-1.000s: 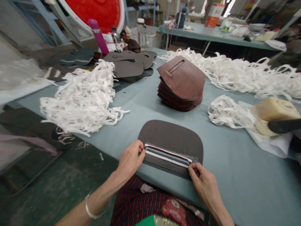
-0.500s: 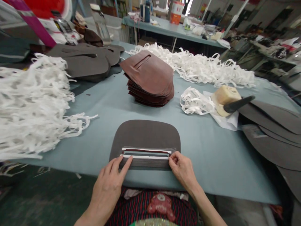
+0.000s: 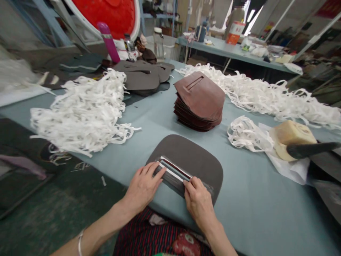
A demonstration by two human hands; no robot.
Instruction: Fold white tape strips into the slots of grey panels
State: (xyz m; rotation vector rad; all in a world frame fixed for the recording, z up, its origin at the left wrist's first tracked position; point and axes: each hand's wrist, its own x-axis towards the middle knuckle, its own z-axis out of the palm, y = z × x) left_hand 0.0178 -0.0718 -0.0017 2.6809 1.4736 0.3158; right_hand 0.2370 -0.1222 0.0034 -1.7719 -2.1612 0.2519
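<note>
A dark grey rounded panel (image 3: 186, 153) lies at the near edge of the table, set at a slant. Along its long slot run two narrow white strips, and the lower white strip (image 3: 174, 174) passes between my hands. My left hand (image 3: 144, 185) rests on the panel at the slot's left end, its fingers stretched out and thumb apart on the strip. At the right end, my right hand (image 3: 198, 203) has its fingers bent and pressed together over the lower strip's end, which they partly hide.
A stack of brown slotted leather pieces (image 3: 202, 96) stands behind the panel. Heaps of white strips (image 3: 87, 110) lie left and along the back. To the right are a small strip bundle (image 3: 249, 133) and a yellowish block (image 3: 295, 133) beside a dark handle. Grey panels (image 3: 141, 76) lie back left.
The view has swung left, and the panel now sits turned clockwise. My right hand has changed from a pinch at the slot's end to fingers bent over the strip. My left hand stays at the left end.
</note>
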